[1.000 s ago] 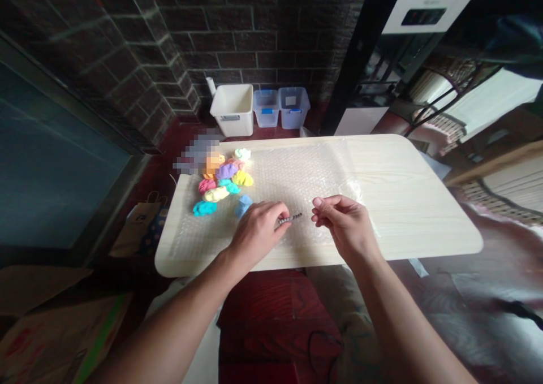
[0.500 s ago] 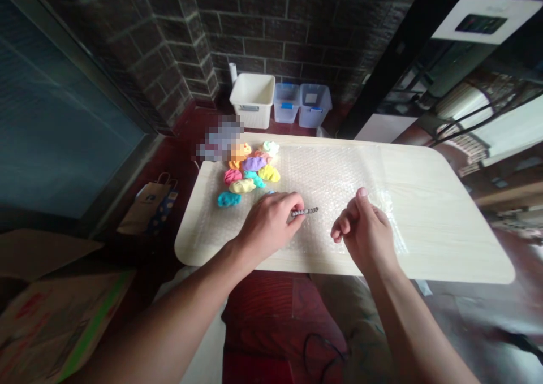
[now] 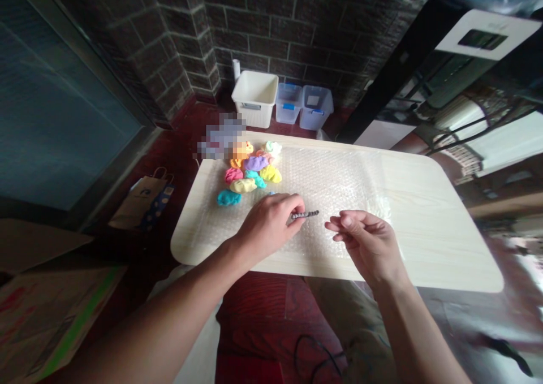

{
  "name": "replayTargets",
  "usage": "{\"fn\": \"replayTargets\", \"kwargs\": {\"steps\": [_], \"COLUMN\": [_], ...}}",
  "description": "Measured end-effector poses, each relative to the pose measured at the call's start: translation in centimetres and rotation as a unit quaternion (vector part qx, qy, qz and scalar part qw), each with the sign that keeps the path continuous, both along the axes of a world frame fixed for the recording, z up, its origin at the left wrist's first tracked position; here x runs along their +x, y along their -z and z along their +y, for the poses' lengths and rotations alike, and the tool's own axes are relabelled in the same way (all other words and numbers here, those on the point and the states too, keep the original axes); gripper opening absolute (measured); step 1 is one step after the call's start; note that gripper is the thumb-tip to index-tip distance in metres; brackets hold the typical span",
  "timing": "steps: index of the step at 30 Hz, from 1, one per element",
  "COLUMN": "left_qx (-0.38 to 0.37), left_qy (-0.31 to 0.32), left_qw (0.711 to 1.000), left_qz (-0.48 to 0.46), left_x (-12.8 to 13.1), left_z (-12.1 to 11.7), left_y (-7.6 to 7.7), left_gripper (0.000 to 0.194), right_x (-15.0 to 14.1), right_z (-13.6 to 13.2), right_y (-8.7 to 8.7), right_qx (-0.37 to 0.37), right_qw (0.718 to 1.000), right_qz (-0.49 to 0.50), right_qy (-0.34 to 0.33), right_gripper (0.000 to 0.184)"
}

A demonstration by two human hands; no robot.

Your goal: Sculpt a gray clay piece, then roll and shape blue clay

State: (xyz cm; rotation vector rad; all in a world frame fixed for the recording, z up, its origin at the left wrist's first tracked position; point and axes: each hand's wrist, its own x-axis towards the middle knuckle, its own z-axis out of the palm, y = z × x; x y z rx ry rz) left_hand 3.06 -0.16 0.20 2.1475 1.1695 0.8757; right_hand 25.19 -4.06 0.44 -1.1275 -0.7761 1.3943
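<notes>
My left hand (image 3: 271, 220) is closed over the bubble wrap, pinching a short, thin grey strip with a beaded look (image 3: 310, 214) between thumb and fingers. The strip's free end points right. My right hand (image 3: 369, 245) hovers to the right of that end, apart from it, with loosely bent fingers, separated tips and nothing visible in it. Several soft, crumpled-looking lumps lie at the table's left, among them a purple one (image 3: 256, 163), a yellow one (image 3: 270, 173), a cream one (image 3: 243, 185) and a teal one (image 3: 229, 198). A small blue piece is mostly hidden behind my left hand.
Bubble wrap (image 3: 326, 175) covers much of the pale table (image 3: 441, 225). Beyond the far edge stand a white bin (image 3: 257, 109) and two clear bluish boxes (image 3: 316, 112). A paper bag (image 3: 138, 203) and a cardboard box (image 3: 55, 316) are at the left.
My right hand has turned, its raised thumb coming down beside the fingers, which now reach toward the strip. My left hand keeps its hold in nearly the same place. The view has shifted slightly.
</notes>
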Motion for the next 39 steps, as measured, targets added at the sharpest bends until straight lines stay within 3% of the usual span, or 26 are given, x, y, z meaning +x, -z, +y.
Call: {"fn": "replayTargets", "kwargs": {"steps": [5,8,15,21,25,29,39], "left_qx": [0.007,0.008,-0.066,-0.214,-0.292,-0.336,-0.351], "left_qy": [0.005,0.002,0.001,0.015,0.009,0.012,0.014], "left_qw": [1.0,0.999,0.988,0.942,0.901,0.88,0.874], "left_qz": [-0.022,-0.051,-0.142,-0.257,-0.322,-0.335,-0.336], "left_x": [0.2,0.5,1.5,1.7,1.8,2.0,2.3], "left_z": [-0.1,-0.2,-0.5,-0.5,-0.4,-0.5,-0.6], "left_y": [-0.4,-0.9,-1.6,-1.7,-1.7,-2.0,-2.4], "left_gripper": [0.011,0.011,0.006,0.012,0.022,0.024,0.023], "right_x": [0.7,0.8,1.3,1.1,1.0,0.9,0.9], "right_z": [-1.6,-1.8,-1.7,-2.4,-2.5,-2.3,-2.2], "right_y": [-0.8,-1.2,-1.0,-1.4,-1.9,-2.1,-1.9], "right_qx": [-0.001,0.017,0.038,0.013,0.006,-0.017,0.018], "right_qw": [0.995,0.993,0.998,0.998,0.998,0.998,1.0], "right_qz": [0.021,0.018,-0.023,0.003,0.036,0.064,0.014], "right_qy": [-0.095,-0.119,-0.048,-0.063,-0.052,-0.018,0.002], "right_gripper": [0.017,0.021,0.018,0.015,0.032,0.046,0.019]}}
